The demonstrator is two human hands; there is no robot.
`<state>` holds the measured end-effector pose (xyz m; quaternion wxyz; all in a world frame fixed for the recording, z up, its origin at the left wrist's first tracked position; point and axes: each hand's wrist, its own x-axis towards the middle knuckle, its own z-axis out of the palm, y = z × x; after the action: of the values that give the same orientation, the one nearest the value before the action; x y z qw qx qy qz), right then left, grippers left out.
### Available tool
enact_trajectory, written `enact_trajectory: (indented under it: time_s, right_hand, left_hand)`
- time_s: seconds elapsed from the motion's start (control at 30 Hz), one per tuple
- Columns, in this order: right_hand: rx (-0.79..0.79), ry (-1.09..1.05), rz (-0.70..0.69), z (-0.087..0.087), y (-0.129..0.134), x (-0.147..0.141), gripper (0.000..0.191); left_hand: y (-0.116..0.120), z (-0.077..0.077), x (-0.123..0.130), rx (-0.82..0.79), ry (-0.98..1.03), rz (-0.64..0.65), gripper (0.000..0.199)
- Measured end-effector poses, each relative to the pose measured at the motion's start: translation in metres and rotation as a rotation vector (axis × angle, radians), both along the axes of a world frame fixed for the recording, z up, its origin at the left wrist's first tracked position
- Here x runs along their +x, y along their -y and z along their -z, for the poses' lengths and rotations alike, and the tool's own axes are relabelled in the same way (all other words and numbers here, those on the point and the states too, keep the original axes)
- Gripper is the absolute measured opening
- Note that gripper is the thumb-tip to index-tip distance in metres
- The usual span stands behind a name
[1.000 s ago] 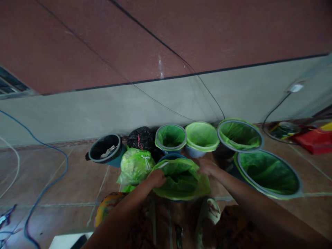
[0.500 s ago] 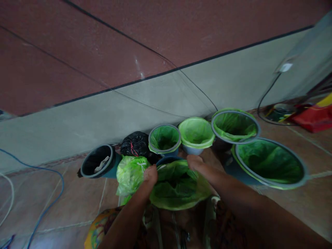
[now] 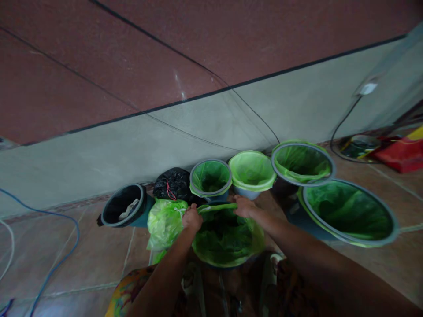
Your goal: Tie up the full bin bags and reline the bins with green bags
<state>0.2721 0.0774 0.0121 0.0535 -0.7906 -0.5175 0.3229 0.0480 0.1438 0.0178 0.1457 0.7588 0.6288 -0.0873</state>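
Observation:
A round bin lined with a green plastic bag (image 3: 228, 237) stands upright between my feet. The bag's edge is folded outward over the near side of the rim. At the far left of the rim, my left hand (image 3: 192, 217) is closed on the bag's edge. My right hand (image 3: 243, 206) grips the same edge at the far right, with its fingers curled over it. Between the two hands the far edge of the bag is drawn taut, and a little of the dark bin rim shows behind it. A tied green bag (image 3: 164, 222) lies just left of my left hand.
Lined bins stand along the wall: a small one (image 3: 210, 178), a pale one (image 3: 252, 171) and two larger ones (image 3: 352, 213) at right. At left are a black tied bag (image 3: 174, 182), an unlined bin (image 3: 124, 204) and a blue hose (image 3: 71, 251). A red object (image 3: 401, 154) sits far right.
The far edge of the bag now lies over more of the bin's far rim, which showed more before. My right hand has shifted slightly left. The near edge hangs closer around the bin.

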Motion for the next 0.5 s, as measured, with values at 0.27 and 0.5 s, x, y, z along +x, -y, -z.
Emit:
enact_trajectory:
  time_s: [0.27, 0.5]
  right_hand:
    - [-0.071, -0.014, -0.053, 0.0, -0.013, -0.005, 0.043]
    - [-0.04, 0.061, -0.042, 0.008, -0.012, 0.005, 0.014]
  left_hand:
    - [-0.011, -0.007, 0.008, -0.041, -0.026, 0.109, 0.033]
    - [-0.029, 0.008, 0.001, -0.153, 0.265, -0.004, 0.022]
